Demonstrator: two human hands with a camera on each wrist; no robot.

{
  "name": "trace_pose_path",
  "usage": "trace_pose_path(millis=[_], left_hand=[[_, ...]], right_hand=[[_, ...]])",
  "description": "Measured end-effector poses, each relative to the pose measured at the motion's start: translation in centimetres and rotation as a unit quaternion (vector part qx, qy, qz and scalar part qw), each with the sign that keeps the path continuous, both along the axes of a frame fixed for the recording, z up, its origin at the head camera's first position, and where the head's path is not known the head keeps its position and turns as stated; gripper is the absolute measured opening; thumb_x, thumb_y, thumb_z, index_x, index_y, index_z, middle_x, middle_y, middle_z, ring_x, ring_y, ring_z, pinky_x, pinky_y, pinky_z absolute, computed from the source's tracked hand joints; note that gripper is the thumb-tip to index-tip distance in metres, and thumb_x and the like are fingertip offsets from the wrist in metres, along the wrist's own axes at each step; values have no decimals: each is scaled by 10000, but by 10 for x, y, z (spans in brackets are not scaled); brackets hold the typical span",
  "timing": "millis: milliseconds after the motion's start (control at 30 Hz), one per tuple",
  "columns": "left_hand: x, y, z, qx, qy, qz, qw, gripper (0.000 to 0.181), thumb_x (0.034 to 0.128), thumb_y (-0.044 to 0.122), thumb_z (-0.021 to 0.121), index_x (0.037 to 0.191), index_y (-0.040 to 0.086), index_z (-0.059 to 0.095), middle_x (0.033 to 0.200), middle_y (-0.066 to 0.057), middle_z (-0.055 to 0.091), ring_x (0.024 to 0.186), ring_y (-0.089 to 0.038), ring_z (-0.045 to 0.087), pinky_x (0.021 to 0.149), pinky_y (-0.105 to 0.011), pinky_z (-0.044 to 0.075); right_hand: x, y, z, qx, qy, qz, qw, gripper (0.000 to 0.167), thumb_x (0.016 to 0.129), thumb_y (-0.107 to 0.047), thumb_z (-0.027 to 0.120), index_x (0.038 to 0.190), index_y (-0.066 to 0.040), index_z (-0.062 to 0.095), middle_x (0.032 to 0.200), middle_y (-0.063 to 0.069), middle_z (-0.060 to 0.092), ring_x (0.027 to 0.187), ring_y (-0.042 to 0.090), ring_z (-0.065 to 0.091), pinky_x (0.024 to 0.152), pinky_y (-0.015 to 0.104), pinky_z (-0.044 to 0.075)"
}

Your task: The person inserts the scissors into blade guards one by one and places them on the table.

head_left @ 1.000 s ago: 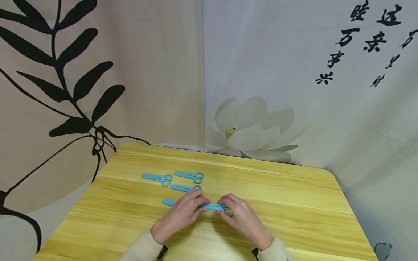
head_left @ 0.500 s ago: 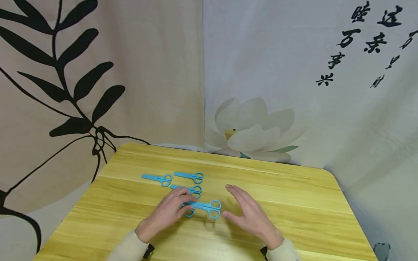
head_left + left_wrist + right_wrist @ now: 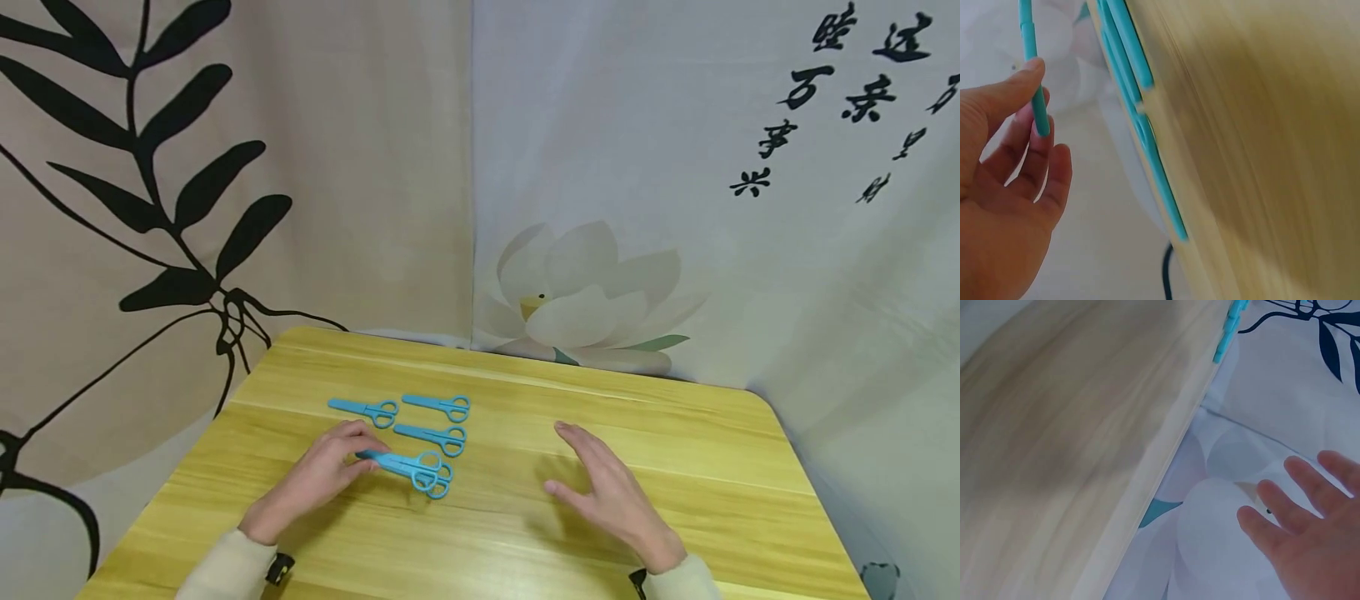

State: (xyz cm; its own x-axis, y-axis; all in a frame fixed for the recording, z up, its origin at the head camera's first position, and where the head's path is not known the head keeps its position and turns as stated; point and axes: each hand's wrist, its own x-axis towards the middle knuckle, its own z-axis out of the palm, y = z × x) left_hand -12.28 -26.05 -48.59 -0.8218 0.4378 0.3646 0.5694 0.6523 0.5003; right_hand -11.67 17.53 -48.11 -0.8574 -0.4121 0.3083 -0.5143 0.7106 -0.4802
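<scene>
My left hand (image 3: 322, 475) pinches a pair of light-blue scissors (image 3: 397, 463) by the blade end, thumb against fingers, with the looped handles pointing right. In the left wrist view the held scissors (image 3: 1030, 44) hang apart from the table. A second pair of blue scissors (image 3: 442, 490) shows partly behind the held one; whether the two touch I cannot tell. Beyond lie three more blue scissors: one at left (image 3: 363, 412), one at the back (image 3: 437, 406) and one nearer (image 3: 429, 437). My right hand (image 3: 618, 504), fingers extended and holding nothing, hovers over the table's right half.
A yellow wood-grain table (image 3: 712, 467) carries the scissors; its back edge runs close to a hanging cloth (image 3: 375, 167). That cloth bears a dark plant print, a pale lotus and black characters. Dark bands (image 3: 280, 569) circle the wrists near the light sleeves.
Both hands pinched the scissors at first. The right hand has let go and drawn off to the right. The left hand has carried the scissors leftward, uncovering the nearer pair behind.
</scene>
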Motion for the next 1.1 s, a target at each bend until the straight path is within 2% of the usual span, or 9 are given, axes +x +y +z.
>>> trace_pose_path(millis=[133, 367, 533, 667, 767, 900, 1100], left_hand=[[-1, -18, 1, 183, -99, 79, 9998, 307, 798, -58, 844, 1034, 134, 800, 1011, 104, 653, 942, -117, 613, 786, -328, 569], [-10, -49, -3, 34, -358, 434, 9984, 265, 841, 3, 832, 1048, 166, 805, 1030, 116, 668, 959, -121, 630, 819, -363, 571], [-20, -68, -7, -102, -396, 491, 9980, 262, 833, -7, 834, 1036, 154, 804, 999, 112, 674, 914, -102, 634, 788, -351, 574], [-27, -78, -8, -162, -380, 441, 9982, 241, 828, -9, 838, 1023, 127, 804, 974, 83, 684, 884, -140, 655, 759, -331, 575], [-32, -83, -9, -217, -519, 452, 9974, 219, 843, 14, 834, 1029, 126, 805, 967, 90, 681, 880, -134, 650, 748, -310, 563], [-39, -89, -11, -353, -698, 463, 9959, 210, 855, 31, 831, 1038, 130, 810, 960, 102, 681, 874, -111, 634, 755, -351, 560], [-48, -99, -17, -614, -926, 491, 9926, 184, 867, 37, 821, 1031, 120, 812, 969, 82, 695, 903, -165, 658, 798, -376, 566]], right_hand=[[0, 8, -3, 82, 56, -32, 9999, 808, 913, -458, 783, 1556, -97, 454, 1569, 93, 485, 1419, 350, 469, 1091, 590, 440], [3, 19, -6, 129, 41, -102, 9999, 794, 907, -425, 795, 1557, -118, 456, 1567, 88, 488, 1416, 347, 471, 1090, 589, 441], [4, 24, -7, 154, 73, -165, 9997, 787, 910, -444, 789, 1553, -127, 464, 1565, 71, 492, 1414, 342, 476, 1084, 588, 446], [5, 25, -8, 182, 95, -179, 9996, 781, 912, -460, 784, 1538, -107, 481, 1557, 74, 501, 1401, 346, 489, 1068, 591, 460], [5, 26, -8, 186, 96, -175, 9996, 771, 915, -465, 780, 1531, -103, 490, 1554, 75, 505, 1395, 349, 495, 1058, 595, 468], [5, 25, -8, 182, 112, -160, 9996, 755, 915, -451, 783, 1524, -105, 499, 1550, 78, 507, 1395, 351, 495, 1056, 598, 468], [5, 26, -8, 192, 136, -136, 9996, 744, 912, -421, 794, 1510, -80, 513, 1541, 87, 516, 1391, 358, 497, 1061, 598, 463]])
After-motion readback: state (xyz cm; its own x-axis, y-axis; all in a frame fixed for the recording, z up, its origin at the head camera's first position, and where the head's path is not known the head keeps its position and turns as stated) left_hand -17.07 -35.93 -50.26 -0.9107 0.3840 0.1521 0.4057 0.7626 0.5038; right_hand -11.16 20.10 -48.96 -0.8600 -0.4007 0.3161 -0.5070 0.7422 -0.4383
